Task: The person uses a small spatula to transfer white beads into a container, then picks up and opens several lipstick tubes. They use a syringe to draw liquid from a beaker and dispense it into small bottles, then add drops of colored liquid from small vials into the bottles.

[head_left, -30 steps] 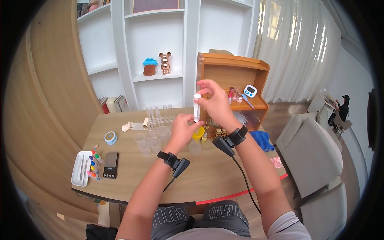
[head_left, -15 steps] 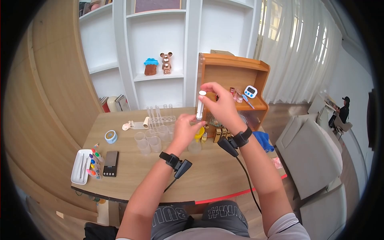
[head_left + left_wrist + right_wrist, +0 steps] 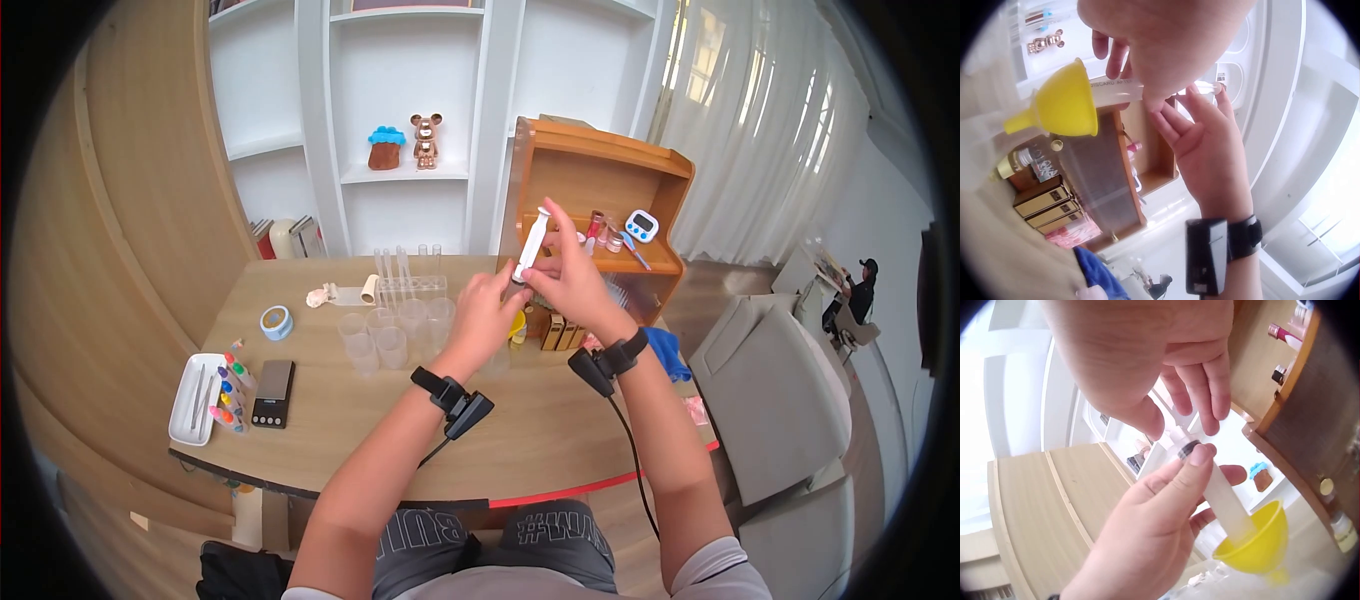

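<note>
A large clear plastic syringe (image 3: 1227,503) with a white plunger (image 3: 534,238) is held tilted between both hands. My left hand (image 3: 480,318) grips its barrel near the collar, the thumb wrapped over it in the right wrist view. My right hand (image 3: 582,292) holds the drawn-out plunger, with the thumb low near the collar and the index finger up at the plunger's end. Below, the barrel's lower end overlaps the mouth of a yellow funnel (image 3: 1067,100), which sits over a clear cup (image 3: 494,362). In the head view my left hand hides most of the barrel.
Several clear cups (image 3: 376,340) and a rack with test tubes (image 3: 420,284) stand left of my hands. Farther left are a black scale (image 3: 273,395), a white tray (image 3: 190,425) and colored-cap tubes (image 3: 229,392). A wooden shelf (image 3: 600,180) with small boxes (image 3: 562,332) is at right.
The syringe has gone from nearly upright to leaning right. My right thumb has slid down the plunger toward the collar, the index finger staying at the top. Both hands have shifted right in view.
</note>
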A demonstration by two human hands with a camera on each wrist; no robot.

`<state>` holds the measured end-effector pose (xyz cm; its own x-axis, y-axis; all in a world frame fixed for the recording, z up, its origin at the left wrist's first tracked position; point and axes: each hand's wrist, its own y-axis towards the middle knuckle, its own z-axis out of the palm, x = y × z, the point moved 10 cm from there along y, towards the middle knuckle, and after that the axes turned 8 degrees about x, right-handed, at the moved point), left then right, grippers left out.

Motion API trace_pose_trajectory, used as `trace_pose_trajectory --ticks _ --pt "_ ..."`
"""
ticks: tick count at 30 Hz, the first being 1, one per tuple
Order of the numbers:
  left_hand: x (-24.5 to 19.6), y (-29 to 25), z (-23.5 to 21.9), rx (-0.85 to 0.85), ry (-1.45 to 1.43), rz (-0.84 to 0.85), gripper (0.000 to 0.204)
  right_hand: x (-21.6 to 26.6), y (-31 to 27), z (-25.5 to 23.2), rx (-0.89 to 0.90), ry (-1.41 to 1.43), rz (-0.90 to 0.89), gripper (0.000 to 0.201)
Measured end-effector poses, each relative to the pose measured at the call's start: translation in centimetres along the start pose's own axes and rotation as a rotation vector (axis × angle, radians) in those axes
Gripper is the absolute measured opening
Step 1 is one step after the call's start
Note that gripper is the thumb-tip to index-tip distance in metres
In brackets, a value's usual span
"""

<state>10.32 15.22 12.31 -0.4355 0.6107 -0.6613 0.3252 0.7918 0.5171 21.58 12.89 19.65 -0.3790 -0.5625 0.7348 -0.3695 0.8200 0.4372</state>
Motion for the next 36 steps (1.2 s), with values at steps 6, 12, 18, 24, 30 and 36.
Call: trace_pose_trajectory --ticks 6,12,18,24,30,36 --pt "-0.2 0.9 -0.6 -0.004 -0.075 -0.078 0.071 0.8 1.8 0.2 0.043 0.018 0.056 0.097" --pt "0.5 0.8 -0.9 -0.024 -0.132 -0.081 0.076 -0.1 2.8 -0.6 -0.03 -0.095 0.03 0.093" --pt "1.8 0.4 -0.3 -0.021 -0.235 -0.081 0.055 -0.1 2.5 -1.1 -0.058 -0.064 0.026 0.059" --pt "-0.2 -1.3 0.2 -0.014 -0.204 0.034 0.039 3.7 -1.8 -4.1 -0.211 -0.247 -0.082 0.025" --pt "-3.6 -3.5 1.4 0.058 -0.099 0.213 0.037 5.5 -9.4 -4.0 -0.19 -0.417 -0.02 0.03" --pt "-5.7 -4.9 1.6 0.063 0.01 0.311 0.053 2.5 -15.1 -3.2 -0.115 -0.336 0.093 0.064"
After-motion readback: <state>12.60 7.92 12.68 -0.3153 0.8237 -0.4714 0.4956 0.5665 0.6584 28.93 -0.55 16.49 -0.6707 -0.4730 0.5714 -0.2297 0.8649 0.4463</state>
